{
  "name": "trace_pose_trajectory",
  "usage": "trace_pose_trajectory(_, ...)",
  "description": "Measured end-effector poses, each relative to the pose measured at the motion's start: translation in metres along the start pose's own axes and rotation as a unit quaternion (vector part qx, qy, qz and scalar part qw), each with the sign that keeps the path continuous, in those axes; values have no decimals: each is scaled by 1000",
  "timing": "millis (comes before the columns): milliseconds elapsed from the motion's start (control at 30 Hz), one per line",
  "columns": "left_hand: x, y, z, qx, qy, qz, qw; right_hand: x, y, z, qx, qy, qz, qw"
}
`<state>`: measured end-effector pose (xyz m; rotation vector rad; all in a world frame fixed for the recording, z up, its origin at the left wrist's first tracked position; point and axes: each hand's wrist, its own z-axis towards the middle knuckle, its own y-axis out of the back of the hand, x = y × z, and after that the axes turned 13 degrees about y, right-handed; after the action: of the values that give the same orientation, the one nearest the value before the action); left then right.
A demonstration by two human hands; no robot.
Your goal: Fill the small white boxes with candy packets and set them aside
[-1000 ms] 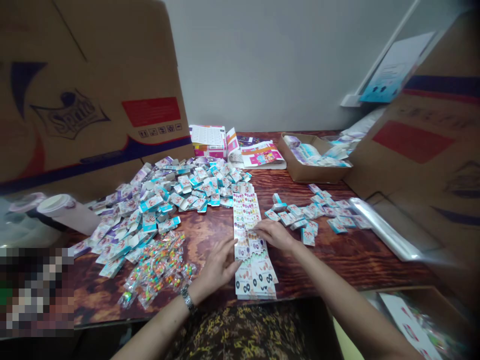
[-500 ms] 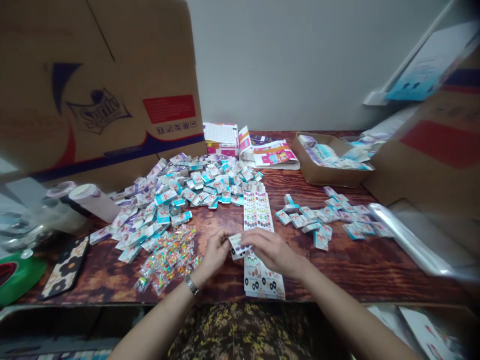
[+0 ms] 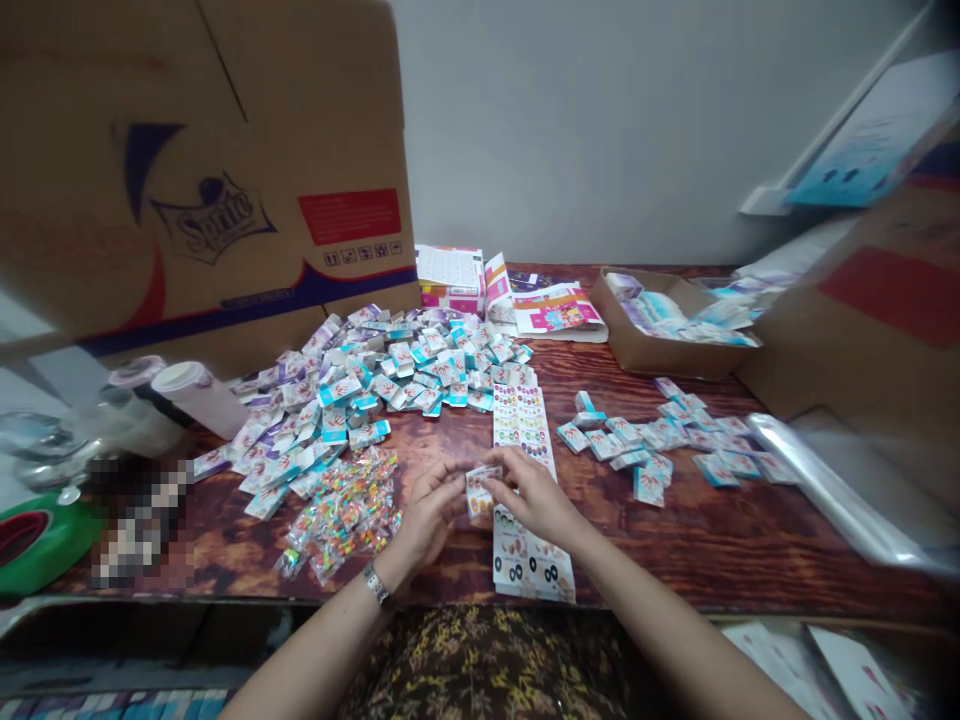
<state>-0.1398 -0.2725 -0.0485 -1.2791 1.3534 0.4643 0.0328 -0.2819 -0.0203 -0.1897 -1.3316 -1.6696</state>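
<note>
Both my hands hold a small folded printed card above the table's front edge. My left hand grips its left side, and a metal wristwatch sits on that wrist. My right hand pinches its right side. Printed sheets with rows of round patterns lie in a stack, and their lower part shows just beyond my right hand. The hands hide the stack's middle. A large heap of small white-and-teal cartons lies to the left, with colourful small plastic packets near my left hand.
A smaller group of cartons lies right of the sheets on the wooden table. Behind stand a cardboard tray of cartons and printed leaflets. A Sprite cardboard box, a plastic bottle and a clear plastic sleeve border the table.
The card has come up off the stack into both hands, which have moved closer together around it. The view has shifted, so the table's contents appear further right.
</note>
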Motion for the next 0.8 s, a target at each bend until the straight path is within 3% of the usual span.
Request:
trace_pose_trajectory(100, 1, 8, 1, -21, -66, 134, 989, -2, -7, 3, 5, -2, 6, 1000)
trace_pose_trajectory(267, -5, 34, 2, -74, -181, 369, 909, -14, -14, 21, 27, -19, 104, 994)
trace_pose_trajectory(433, -18, 53, -7, -92, -201, 400, 889, -22, -30, 41, 177, 13, 269, 947)
trace_pose_trajectory(533, -18, 57, -12, -125, -217, 414, 875, -20, -42, 43, 212, 9, 356, 910)
trace_pose_trajectory(600, -15, 59, -17, -138, -210, 413, 876, -19, -49, 41, 214, -3, 375, 902)
trace_pose_trajectory(700, -7, 63, -27, -167, -199, 427, 866, -21, -55, 33, 187, -23, 331, 925)
trace_pose_trajectory(800, 6, 71, -42, -113, -214, 548, 801, -25, -57, 26, 139, -30, 205, 968)
